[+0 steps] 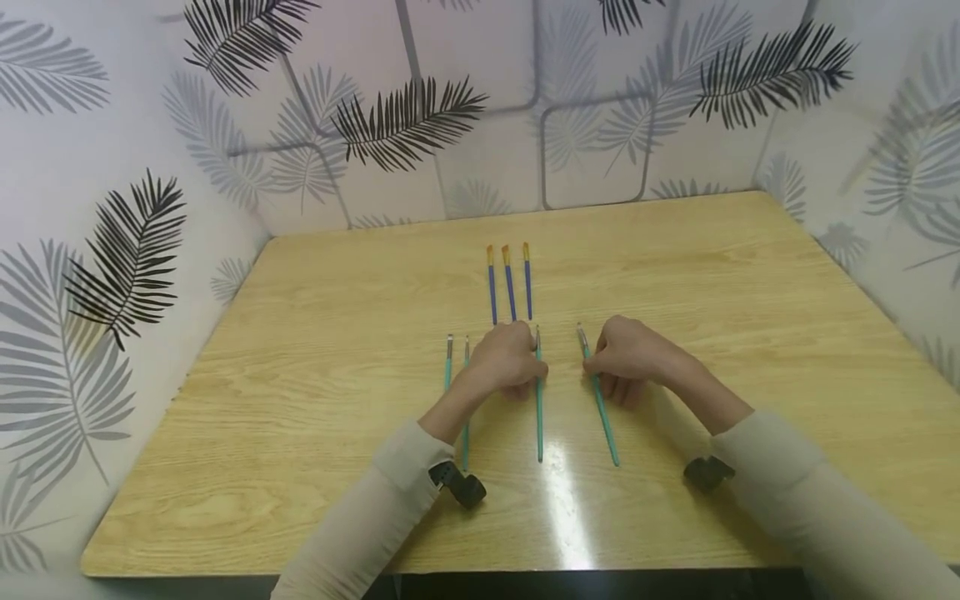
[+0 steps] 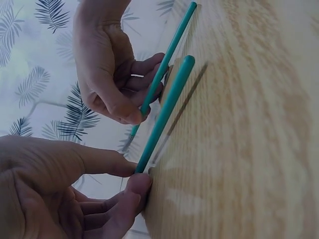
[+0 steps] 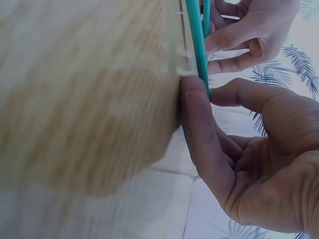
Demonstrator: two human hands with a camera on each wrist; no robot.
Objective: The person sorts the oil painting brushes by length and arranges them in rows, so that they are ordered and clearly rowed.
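Observation:
My left hand (image 1: 507, 358) pinches a teal-handled paintbrush (image 1: 539, 417) between thumb and fingertips, its bristle end pointing away from me. To the right, my right hand (image 1: 628, 357) pinches another teal paintbrush (image 1: 606, 425), which slants with its handle end toward the lower right. In the left wrist view, the handle of the left hand's brush (image 2: 167, 112) rises slightly off the wood. Left of the left hand lie two more teal paintbrushes, one with a flat tip (image 1: 448, 358) and a thinner one (image 1: 466, 446), both partly covered by the hand and forearm.
Beyond the hands, three blue-handled paintbrushes (image 1: 510, 283) with orange-brown tips lie side by side. The wooden table (image 1: 300, 375) meets a leaf-patterned wall (image 1: 510, 167) at its back edge. A dark wrist device (image 1: 457, 485) sits on the left cuff.

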